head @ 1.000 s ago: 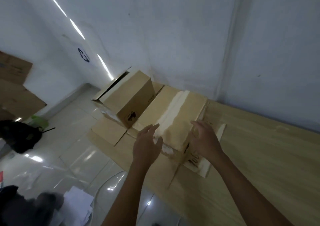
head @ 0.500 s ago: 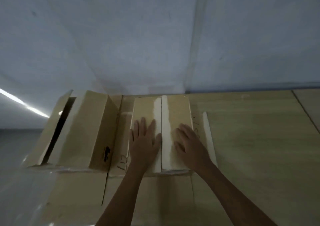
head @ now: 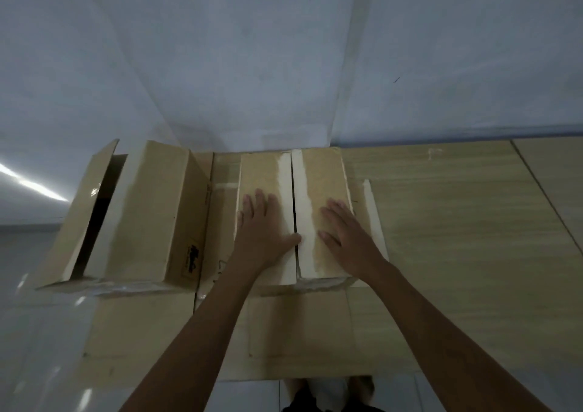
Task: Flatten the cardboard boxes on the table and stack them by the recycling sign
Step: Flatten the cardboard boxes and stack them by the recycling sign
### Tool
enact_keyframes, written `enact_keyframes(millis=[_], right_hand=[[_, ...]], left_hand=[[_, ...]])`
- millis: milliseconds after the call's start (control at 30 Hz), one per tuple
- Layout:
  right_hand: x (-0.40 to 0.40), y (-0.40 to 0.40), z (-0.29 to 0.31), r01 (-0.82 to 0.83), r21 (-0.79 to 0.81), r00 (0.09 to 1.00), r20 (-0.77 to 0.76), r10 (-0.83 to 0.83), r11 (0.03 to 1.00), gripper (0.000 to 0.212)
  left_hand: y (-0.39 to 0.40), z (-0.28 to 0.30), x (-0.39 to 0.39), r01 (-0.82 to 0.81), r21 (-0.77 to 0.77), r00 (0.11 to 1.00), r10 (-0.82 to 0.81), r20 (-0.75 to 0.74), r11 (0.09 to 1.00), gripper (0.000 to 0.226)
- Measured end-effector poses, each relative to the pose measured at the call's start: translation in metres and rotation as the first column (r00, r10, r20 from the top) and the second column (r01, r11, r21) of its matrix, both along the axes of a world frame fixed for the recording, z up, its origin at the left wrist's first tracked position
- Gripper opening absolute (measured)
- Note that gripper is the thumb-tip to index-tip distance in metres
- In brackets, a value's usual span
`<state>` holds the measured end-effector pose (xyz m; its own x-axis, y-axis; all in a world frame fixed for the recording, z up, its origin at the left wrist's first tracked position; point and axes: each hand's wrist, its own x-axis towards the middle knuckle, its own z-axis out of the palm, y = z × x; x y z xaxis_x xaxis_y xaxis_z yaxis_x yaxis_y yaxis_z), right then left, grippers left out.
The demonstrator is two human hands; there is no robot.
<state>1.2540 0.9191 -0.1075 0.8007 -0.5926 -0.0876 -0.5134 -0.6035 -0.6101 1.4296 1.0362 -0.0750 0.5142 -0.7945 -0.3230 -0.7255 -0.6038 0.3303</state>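
A person's left hand (head: 263, 233) and right hand (head: 345, 238) lay flat, fingers straight and slightly spread, on the two top flaps of a box (head: 295, 216) on the table (head: 457, 222). Beyond the left fingers' outer side stood a second box (head: 148, 213), one flap raised.

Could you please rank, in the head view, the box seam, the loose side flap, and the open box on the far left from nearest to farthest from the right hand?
From the right hand:
1. Box seam, just to its left, between the two hands.
2. Loose side flap, just to its right; too close to the seam to call firmly.
3. Open box, far left, beyond the left hand.
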Motion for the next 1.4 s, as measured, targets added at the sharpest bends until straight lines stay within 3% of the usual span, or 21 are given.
enact_keyframes(millis=[200, 267, 367, 500, 600, 700, 767, 867, 933, 1033, 1100, 1167, 1233, 1300, 1400], right_hand=[[-0.001, -0.001, 0.003, -0.026, -0.040, 1.000, -0.010, 0.026, 0.999, 0.058], [-0.003, -0.002, 0.003, -0.040, -0.072, 0.998, -0.044, 0.037, 0.997, 0.059], [0.002, 0.005, 0.005, 0.003, -0.188, 0.995, -0.101, -0.023, 0.982, 0.067], [0.047, 0.021, 0.025, 0.228, -0.288, 0.950, -0.142, -0.277, 0.930, 0.075], [0.079, 0.038, 0.034, 0.275, -0.247, 0.905, -0.259, -0.336, 0.929, 0.079], [0.086, 0.044, 0.035, 0.257, -0.268, 0.888, -0.313, -0.336, 0.929, 0.069], [0.077, 0.037, 0.042, 0.267, -0.235, 0.928, -0.196, -0.315, 0.934, 0.060], [0.053, 0.028, 0.067, 0.251, -0.026, 0.967, 0.049, -0.250, 0.968, 0.038], [0.030, 0.019, 0.089, 0.213, 0.114, 0.969, 0.103, -0.224, 0.970, 0.032], [-0.002, -0.003, 0.112, 0.263, 0.252, 0.944, 0.134, -0.303, 0.931, 0.032], [-0.025, -0.026, 0.110, 0.371, 0.194, 0.912, 0.107, -0.396, 0.908, 0.031], [-0.045, -0.048, 0.091, 0.491, 0.091, 0.867, 0.043, -0.496, 0.866, 0.028], [-0.063, -0.063, 0.061, 0.594, 0.044, 0.805, -0.026, -0.593, 0.803, 0.027], [-0.073, -0.072, 0.032, 0.650, 0.050, 0.757, -0.127, -0.641, 0.758, 0.028], [-0.076, -0.079, 0.006, 0.645, 0.089, 0.755, -0.226, -0.615, 0.759, 0.031]], left_hand=[[-0.035, 0.035, -0.041, 0.011, 0.155, 0.987, -0.035, 0.154, 0.988, 0.087], [-0.025, 0.052, -0.030, 0.004, 0.033, 0.987, -0.009, 0.159, 0.999, 0.076], [0.019, 0.080, 0.005, -0.100, -0.304, 0.984, 0.140, 0.110, 0.947, 0.053], [0.085, 0.085, 0.059, -0.285, -0.446, 0.932, 0.354, 0.079, 0.849, 0.049], [0.109, 0.047, 0.080, -0.343, -0.290, 0.916, 0.386, 0.107, 0.894, 0.042], [0.109, 0.013, 0.079, -0.367, -0.192, 0.915, 0.391, 0.102, 0.910, 0.051], [0.102, 0.004, 0.077, -0.412, -0.211, 0.898, 0.434, 0.072, 0.887, 0.060], [0.104, -0.004, 0.067, -0.326, -0.182, 0.896, 0.365, 0.254, 0.928, 0.059], [0.106, -0.010, 0.066, -0.301, -0.192, 0.889, 0.347, 0.297, 0.934, 0.061], [0.104, -0.013, 0.065, -0.336, -0.240, 0.891, 0.390, 0.233, 0.911, 0.060], [0.100, -0.012, 0.061, -0.389, -0.289, 0.891, 0.436, 0.122, 0.875, 0.050], [0.100, -0.013, 0.058, -0.317, -0.302, 0.892, 0.391, 0.228, 0.899, 0.054], [0.103, -0.019, 0.061, -0.231, -0.223, 0.891, 0.298, 0.343, 0.947, 0.066], [0.099, -0.020, 0.066, -0.225, -0.136, 0.912, 0.258, 0.320, 0.965, 0.071], [0.090, -0.020, 0.067, -0.212, 0.002, 0.957, 0.207, 0.204, 0.977, 0.072]])
